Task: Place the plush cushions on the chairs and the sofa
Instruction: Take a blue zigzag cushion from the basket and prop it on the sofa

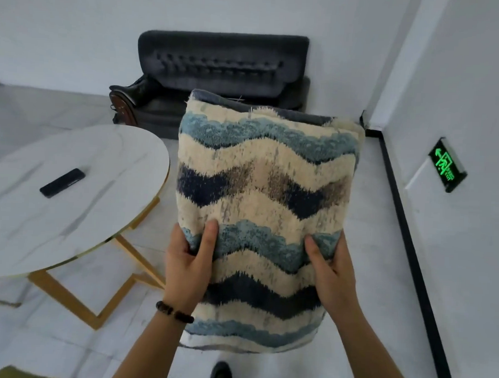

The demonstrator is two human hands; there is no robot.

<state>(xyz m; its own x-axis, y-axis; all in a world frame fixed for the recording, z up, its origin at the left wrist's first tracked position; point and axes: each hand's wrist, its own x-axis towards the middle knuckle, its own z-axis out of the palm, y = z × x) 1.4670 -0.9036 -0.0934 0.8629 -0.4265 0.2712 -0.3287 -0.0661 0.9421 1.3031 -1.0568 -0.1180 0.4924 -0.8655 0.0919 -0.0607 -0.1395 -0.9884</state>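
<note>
A plush cushion point(266, 195) with cream, light blue and navy wavy stripes is held up in front of me, above the floor. My left hand point(189, 264) grips its lower left edge, thumb on the front. My right hand point(331, 274) grips its lower right edge the same way. A dark tufted sofa point(222, 64) stands against the far wall, straight ahead; the cushion hides part of its seat. No chair shows clearly.
A round white marble table point(70, 198) on gold legs stands to my left, with a black phone point(62, 182) on it. A wall with a green exit sign point(443, 166) runs along the right. Pale tiled floor lies between me and the sofa.
</note>
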